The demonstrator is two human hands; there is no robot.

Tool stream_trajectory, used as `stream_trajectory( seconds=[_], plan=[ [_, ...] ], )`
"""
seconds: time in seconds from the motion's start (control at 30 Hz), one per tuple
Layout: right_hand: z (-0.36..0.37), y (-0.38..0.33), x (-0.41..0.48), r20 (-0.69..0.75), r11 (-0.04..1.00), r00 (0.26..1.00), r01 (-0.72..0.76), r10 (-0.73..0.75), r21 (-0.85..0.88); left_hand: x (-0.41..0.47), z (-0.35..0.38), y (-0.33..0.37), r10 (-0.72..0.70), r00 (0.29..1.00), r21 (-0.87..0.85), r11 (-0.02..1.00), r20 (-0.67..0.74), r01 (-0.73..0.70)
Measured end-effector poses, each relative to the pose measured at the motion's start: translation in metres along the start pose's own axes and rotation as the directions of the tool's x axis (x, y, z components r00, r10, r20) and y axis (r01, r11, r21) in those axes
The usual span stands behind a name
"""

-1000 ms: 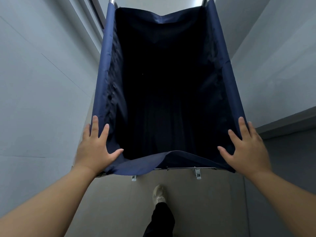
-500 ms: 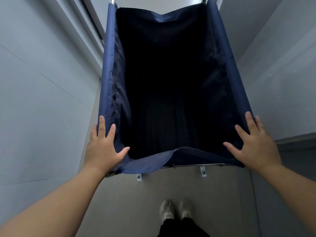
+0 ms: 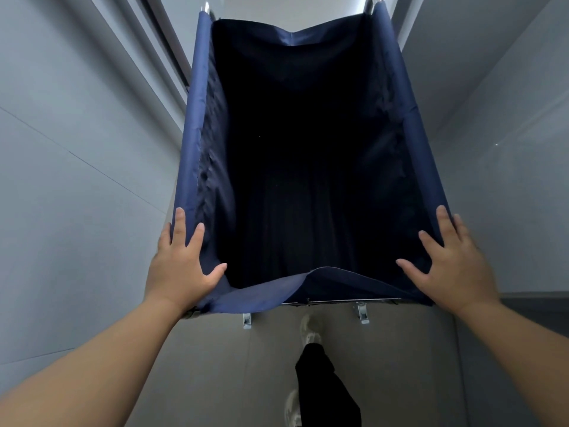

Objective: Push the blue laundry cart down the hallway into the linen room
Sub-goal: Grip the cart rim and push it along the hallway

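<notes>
Both arms out, left hand (image 3: 181, 269) & right hand (image 3: 451, 266) flat on blue laundry cart (image 3: 197, 124) corners, grip wide, fingers splayed.

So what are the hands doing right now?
Left hand: open, flat on the blue cart, near-left corner.
Right hand: open, flat on its near-right corner.

Laundry cart (image 3: 197, 124) navy blue fabric, near-black inside; walls (image 3: 77, 149) pale grey; trousers (image 3: 323, 380) black; shoe (image 3: 309, 329) white

Grey walls (image 3: 77, 180) flank a beige floor (image 3: 215, 365); 2 pale shoes (image 3: 309, 331) visible.
</notes>
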State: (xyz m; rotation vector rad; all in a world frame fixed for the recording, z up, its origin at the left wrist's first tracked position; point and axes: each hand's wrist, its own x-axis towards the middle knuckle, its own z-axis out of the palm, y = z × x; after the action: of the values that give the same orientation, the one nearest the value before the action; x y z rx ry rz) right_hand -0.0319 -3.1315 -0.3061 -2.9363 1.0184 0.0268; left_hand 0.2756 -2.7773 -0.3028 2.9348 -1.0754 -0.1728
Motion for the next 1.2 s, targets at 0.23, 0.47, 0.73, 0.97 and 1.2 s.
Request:
stream_trajectory(
  seconds=[0.23, 0.47, 0.73, 0.97, 1.2],
  plan=[
    [0.000, 0.001, 0.043, -0.013, 1.000, 1.000, 0.008, -0.008, 0.014, 0.042, -0.005, -0.001, -0.021, 1.000, -0.009, 1.000, 0.005, 0.021],
    [-0.001, -0.001, 0.088, -0.012, 1.000, 1.000, 0.015, -0.015, 0.017, 0.087, -0.008, -0.005, -0.028, 0.999, 0.007, 1.000, 0.017, 0.028],
    [-0.008, -0.006, 0.144, 0.008, 1.000, 1.000, 0.004, -0.004, 0.018, 0.144, -0.010, -0.012, -0.029, 1.000, 0.015, 0.999, -0.008, 0.029],
    [-0.009, -0.012, 0.189, 0.011, 1.000, 1.000, -0.003, 0.003, 0.019, 0.192, -0.013, -0.019, -0.028, 0.999, 0.017, 0.999, -0.018, 0.028],
    [-0.008, -0.018, 0.238, 0.000, 0.999, 1.000, -0.014, 0.014, 0.038, 0.244, -0.021, -0.024, -0.025, 0.999, 0.010, 1.000, -0.027, 0.026]
  ],
)
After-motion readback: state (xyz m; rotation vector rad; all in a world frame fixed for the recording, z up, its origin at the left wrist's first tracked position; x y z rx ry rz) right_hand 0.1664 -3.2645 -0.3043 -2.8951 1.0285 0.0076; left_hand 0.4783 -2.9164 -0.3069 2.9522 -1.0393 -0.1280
